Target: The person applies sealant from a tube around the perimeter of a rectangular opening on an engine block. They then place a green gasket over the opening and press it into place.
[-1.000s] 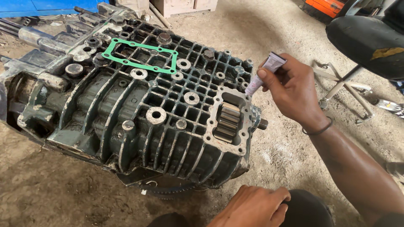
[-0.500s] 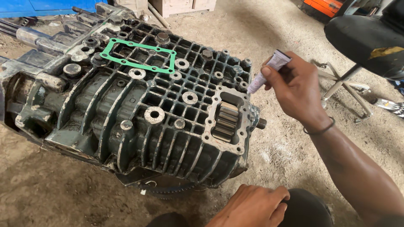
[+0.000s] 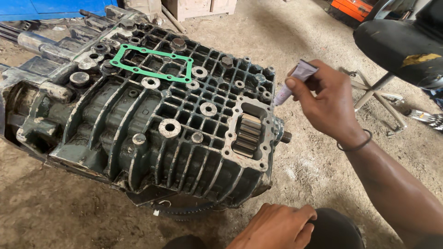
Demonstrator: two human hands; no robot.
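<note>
A big dark green ribbed gearbox housing (image 3: 138, 124) lies on the ground. Its near right end has a bare metal rectangular flange (image 3: 230, 143) around an opening where a gear (image 3: 246, 134) shows. My right hand (image 3: 325, 103) is shut on a small pale purple tube (image 3: 295, 79), nozzle tip down at the flange's far right corner. A green gasket (image 3: 152, 62) lies on another opening at the far side. My left hand (image 3: 277, 226) rests closed on my knee at the bottom, holding nothing I can see.
Dusty concrete floor (image 3: 314, 170) surrounds the housing. A black stool seat (image 3: 401, 46) on metal legs (image 3: 374, 94) stands at the right. Wooden boxes (image 3: 198, 7) and a blue panel (image 3: 50, 5) sit at the far edge. A short shaft (image 3: 285, 136) sticks out of the housing's right side.
My right hand has shifted the tube a little along the flange's far right corner. The view has drifted slightly. My left hand stays on my knee.
</note>
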